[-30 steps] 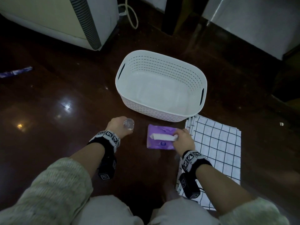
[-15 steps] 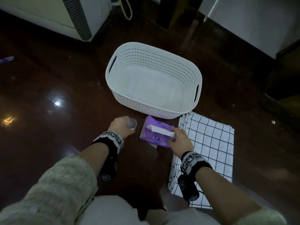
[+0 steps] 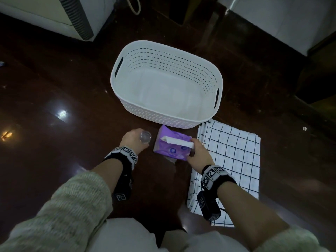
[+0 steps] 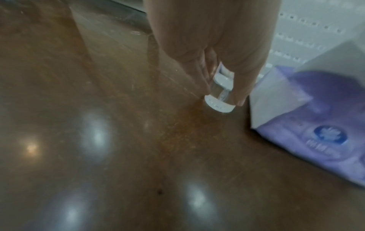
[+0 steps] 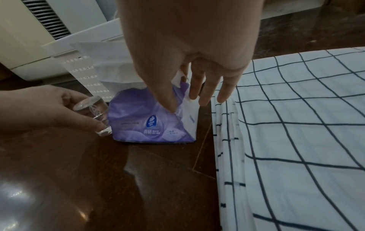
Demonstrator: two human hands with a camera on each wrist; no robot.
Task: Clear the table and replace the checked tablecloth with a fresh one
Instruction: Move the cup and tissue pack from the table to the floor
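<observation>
The soft purple plastic tissue pack (image 3: 171, 147), flat on the dark polished wooden floor (image 3: 54, 142) a second ago, now tips up on its edge, so lifting has likely begun. The right hand (image 3: 199, 154) fingers (image 5: 194, 87) grasp its 3 o'clock end. The small clear glass (image 3: 145, 138), at its 9 o'clock, is clasped by the left hand (image 3: 133, 141). The folded white black-checked tablecloth (image 3: 234, 157) lies at 3 o'clock, the white perforated plastic basket (image 3: 138, 110) at 12.
</observation>
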